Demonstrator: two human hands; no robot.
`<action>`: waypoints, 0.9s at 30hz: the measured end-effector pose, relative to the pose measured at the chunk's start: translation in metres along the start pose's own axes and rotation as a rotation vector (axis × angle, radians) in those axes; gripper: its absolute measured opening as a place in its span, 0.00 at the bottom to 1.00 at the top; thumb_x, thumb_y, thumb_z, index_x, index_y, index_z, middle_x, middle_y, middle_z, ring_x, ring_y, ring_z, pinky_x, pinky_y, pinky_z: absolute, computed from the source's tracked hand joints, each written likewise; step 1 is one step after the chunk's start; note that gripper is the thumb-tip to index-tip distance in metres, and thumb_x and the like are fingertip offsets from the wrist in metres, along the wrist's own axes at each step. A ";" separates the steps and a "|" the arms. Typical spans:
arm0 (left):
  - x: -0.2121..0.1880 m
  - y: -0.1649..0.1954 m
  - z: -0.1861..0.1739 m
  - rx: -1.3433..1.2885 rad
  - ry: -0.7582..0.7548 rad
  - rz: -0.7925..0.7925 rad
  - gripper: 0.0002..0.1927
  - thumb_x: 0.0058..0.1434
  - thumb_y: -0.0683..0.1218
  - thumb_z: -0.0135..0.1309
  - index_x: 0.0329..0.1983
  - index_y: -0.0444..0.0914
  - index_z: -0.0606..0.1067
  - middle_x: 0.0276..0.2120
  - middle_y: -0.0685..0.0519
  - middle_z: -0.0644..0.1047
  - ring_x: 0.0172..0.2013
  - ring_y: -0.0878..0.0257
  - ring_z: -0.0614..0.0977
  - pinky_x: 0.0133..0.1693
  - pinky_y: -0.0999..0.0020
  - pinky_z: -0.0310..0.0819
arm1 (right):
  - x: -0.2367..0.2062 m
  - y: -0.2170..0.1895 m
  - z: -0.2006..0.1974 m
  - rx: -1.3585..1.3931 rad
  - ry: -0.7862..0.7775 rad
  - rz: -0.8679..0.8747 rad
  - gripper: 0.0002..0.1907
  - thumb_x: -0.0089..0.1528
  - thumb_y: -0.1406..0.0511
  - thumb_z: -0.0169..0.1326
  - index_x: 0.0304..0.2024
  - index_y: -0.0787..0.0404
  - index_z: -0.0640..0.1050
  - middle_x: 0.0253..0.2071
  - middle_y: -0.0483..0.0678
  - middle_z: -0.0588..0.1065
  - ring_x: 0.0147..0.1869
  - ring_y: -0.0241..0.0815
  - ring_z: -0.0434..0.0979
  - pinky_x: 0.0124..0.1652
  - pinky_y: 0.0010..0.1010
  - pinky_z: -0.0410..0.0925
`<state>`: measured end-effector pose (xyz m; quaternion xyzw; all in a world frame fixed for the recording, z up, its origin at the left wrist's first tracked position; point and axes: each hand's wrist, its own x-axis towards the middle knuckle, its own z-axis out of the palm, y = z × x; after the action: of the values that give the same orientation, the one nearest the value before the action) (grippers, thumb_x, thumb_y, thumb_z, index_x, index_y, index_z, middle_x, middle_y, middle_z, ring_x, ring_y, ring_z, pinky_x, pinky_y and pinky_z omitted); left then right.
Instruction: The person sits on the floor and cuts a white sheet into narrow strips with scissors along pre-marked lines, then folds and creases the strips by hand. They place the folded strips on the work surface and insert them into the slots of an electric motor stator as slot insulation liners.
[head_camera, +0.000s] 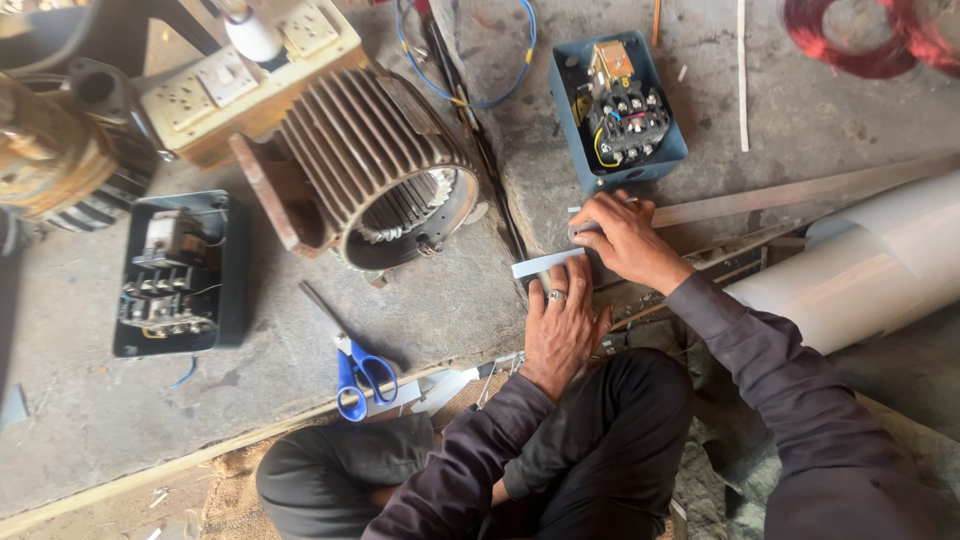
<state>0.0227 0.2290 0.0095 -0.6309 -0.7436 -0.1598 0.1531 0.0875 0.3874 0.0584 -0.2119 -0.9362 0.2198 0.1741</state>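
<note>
Left hand (562, 325) flat, palm down, fingers together, pressing on a thin pale paper strip (545, 264). Right hand (622, 238) bent over the other end of that same strip, fingers curled down on it; can't tell whether pinching or only pushing. Strip lying on the grey floor (300, 330), just past the left fingertips and under the right fingers. Long way of the strip going sideways, from left hand to right hand, tipped a little up toward the right. Both hands touching it, so neither one nearer.

Just beyond the right hand, a blue box with switch parts (618, 108), close but not touching. Off to the left of the left hand, a ribbed brown motor shell (372, 165), near. Nearer the body and left of the left hand, blue-handled scissors (358, 370) lying flat, apart from the strip. Farther left, a dark box with switch parts (178, 272), well apart. To the right of the right hand, a big white paper roll (860, 265), near the sleeve.

Open floor between the strip and the scissors, so room to slide that way. Little room toward the blue box.
</note>
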 end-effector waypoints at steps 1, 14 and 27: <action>0.002 -0.002 -0.003 -0.021 0.001 -0.003 0.41 0.66 0.64 0.49 0.71 0.29 0.64 0.64 0.42 0.65 0.64 0.50 0.66 0.61 0.49 0.62 | 0.004 0.000 -0.003 0.034 -0.019 0.016 0.07 0.63 0.62 0.58 0.43 0.54 0.77 0.44 0.41 0.75 0.54 0.47 0.71 0.55 0.45 0.55; 0.004 -0.023 -0.010 -0.253 0.101 -0.001 0.35 0.66 0.54 0.52 0.69 0.27 0.65 0.64 0.38 0.70 0.65 0.47 0.72 0.66 0.49 0.61 | -0.009 -0.003 -0.003 -0.054 -0.003 -0.034 0.07 0.63 0.62 0.58 0.44 0.52 0.79 0.46 0.43 0.71 0.54 0.48 0.68 0.51 0.44 0.58; -0.005 -0.022 0.009 -0.175 0.016 0.046 0.34 0.68 0.52 0.50 0.70 0.25 0.63 0.64 0.35 0.68 0.65 0.46 0.72 0.65 0.52 0.63 | -0.031 0.023 0.012 -0.074 0.003 -0.101 0.09 0.64 0.61 0.56 0.47 0.52 0.79 0.44 0.41 0.70 0.51 0.45 0.67 0.51 0.43 0.56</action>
<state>0.0020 0.2251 -0.0017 -0.6575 -0.7109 -0.2256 0.1067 0.1162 0.3876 0.0297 -0.1709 -0.9529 0.1759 0.1783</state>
